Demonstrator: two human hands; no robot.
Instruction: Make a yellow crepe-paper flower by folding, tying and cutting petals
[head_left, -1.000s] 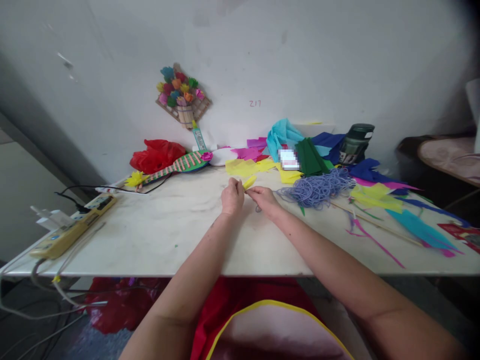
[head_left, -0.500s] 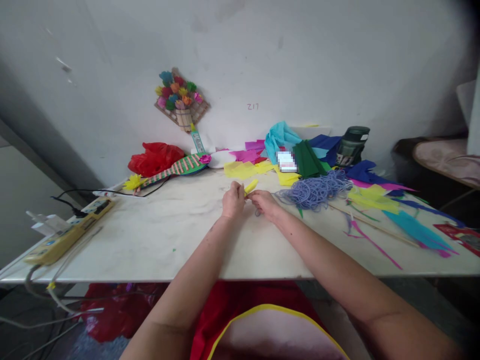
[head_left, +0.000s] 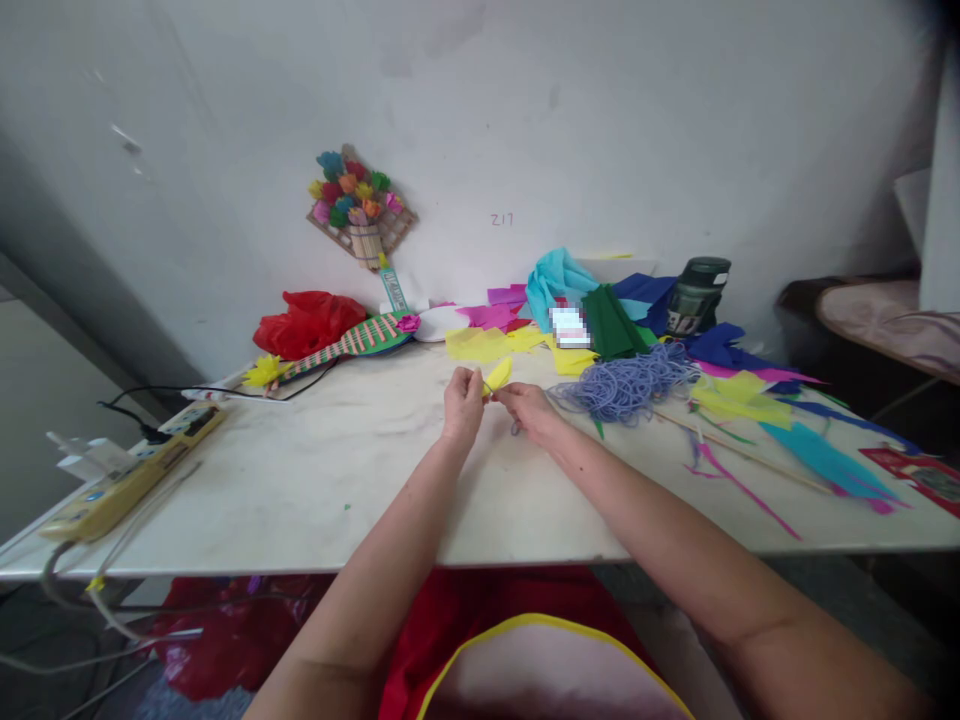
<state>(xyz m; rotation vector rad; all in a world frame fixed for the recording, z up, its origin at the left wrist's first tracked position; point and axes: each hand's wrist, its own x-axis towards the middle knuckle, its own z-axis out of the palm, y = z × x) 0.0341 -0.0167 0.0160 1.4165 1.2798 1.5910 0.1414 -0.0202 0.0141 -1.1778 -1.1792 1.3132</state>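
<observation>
My left hand (head_left: 463,404) and my right hand (head_left: 529,410) meet over the middle of the white table (head_left: 315,480). Both pinch a small folded piece of yellow paper (head_left: 496,377), which sticks up between the fingertips. The left thumb and fingers are closed on its lower end, and the right fingers are closed beside them. A short bit of purple cord lies under my right hand.
A pile of purple cord (head_left: 626,382) lies right of my hands. Coloured paper sheets (head_left: 487,343) and strips (head_left: 817,455) cover the back and right. A dark jar (head_left: 697,296), a red bag (head_left: 307,322), a striped craft paddle (head_left: 345,345) and a power strip (head_left: 127,475) are around.
The yellow paper has tilted up more steeply between my fingers. My hands stayed in about the same spot; the view shifted slightly.
</observation>
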